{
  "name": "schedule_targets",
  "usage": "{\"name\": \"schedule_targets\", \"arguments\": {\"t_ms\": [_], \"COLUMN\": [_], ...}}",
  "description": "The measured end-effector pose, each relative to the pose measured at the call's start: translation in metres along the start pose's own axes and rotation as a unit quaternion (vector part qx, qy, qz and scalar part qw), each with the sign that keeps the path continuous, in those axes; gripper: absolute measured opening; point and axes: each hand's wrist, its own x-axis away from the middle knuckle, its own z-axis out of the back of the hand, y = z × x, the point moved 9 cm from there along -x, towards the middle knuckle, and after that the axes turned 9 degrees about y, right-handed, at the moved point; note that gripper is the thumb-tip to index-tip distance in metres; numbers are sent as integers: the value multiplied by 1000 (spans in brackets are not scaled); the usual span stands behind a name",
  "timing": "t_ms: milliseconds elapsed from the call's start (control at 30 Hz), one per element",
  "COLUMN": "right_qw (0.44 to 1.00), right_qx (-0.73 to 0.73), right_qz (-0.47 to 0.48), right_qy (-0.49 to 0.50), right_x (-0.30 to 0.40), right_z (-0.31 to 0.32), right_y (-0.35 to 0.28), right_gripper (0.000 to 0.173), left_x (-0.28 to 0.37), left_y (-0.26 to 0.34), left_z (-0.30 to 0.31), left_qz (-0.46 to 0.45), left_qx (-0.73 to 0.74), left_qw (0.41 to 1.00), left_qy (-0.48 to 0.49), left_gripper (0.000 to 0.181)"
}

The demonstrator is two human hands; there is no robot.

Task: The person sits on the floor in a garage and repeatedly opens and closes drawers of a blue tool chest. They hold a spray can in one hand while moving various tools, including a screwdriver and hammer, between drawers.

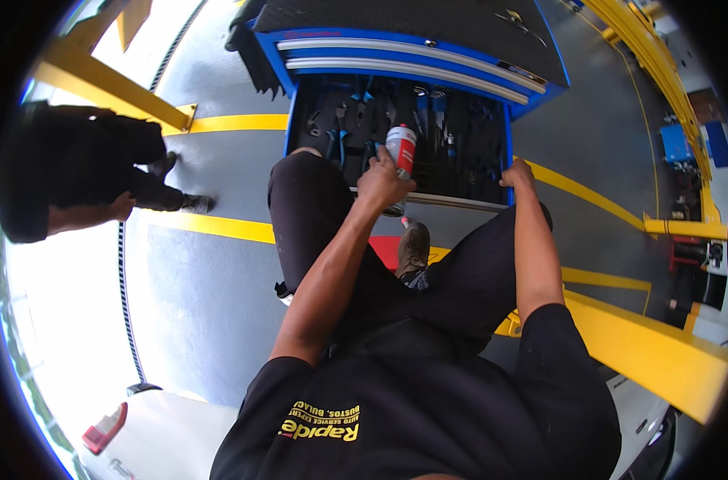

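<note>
My left hand [385, 182] grips a red and white aerosol can [402, 146] over the front of a pulled-out tool drawer [400, 197]. Below that hand a dark cylindrical end [394, 209] shows; I cannot tell whether it belongs to the same can. My right hand [518, 174] has its fingers curled at the drawer's right front corner. Dark foam lines the drawer. In it lie blue-handled pliers [336, 144], an adjustable wrench [313, 123], hex keys [438, 105] and a screwdriver [451, 145].
The blue tool chest [412, 54] has a black top with a small tool [520, 24] on it; black gloves [262, 66] hang at its left. Yellow lift arms [118, 84] [646, 351] flank me. At left stands another person [88, 168]. A white vehicle [166, 432] is behind.
</note>
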Motion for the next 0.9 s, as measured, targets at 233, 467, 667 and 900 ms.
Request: {"name": "schedule_targets", "arguments": {"t_ms": [233,467,667,900], "right_qw": [912,848,874,829], "right_qx": [-182,-372,-370,-444], "right_qz": [198,364,301,310], "right_qy": [310,100,-93,-139], "right_x": [77,143,130,124], "right_z": [82,27,22,2], "right_y": [-92,-201,-200,-191], "right_gripper": [47,76,89,88], "left_x": [-3,-15,-33,-17], "left_y": [8,3,-30,-13], "left_z": [4,-17,-20,-12], "left_qz": [-61,-34,35,106], "left_qx": [40,59,83,151], "left_qw": [995,998,996,978], "left_qy": [64,4,5,-95], "left_gripper": [116,99,86,73]}}
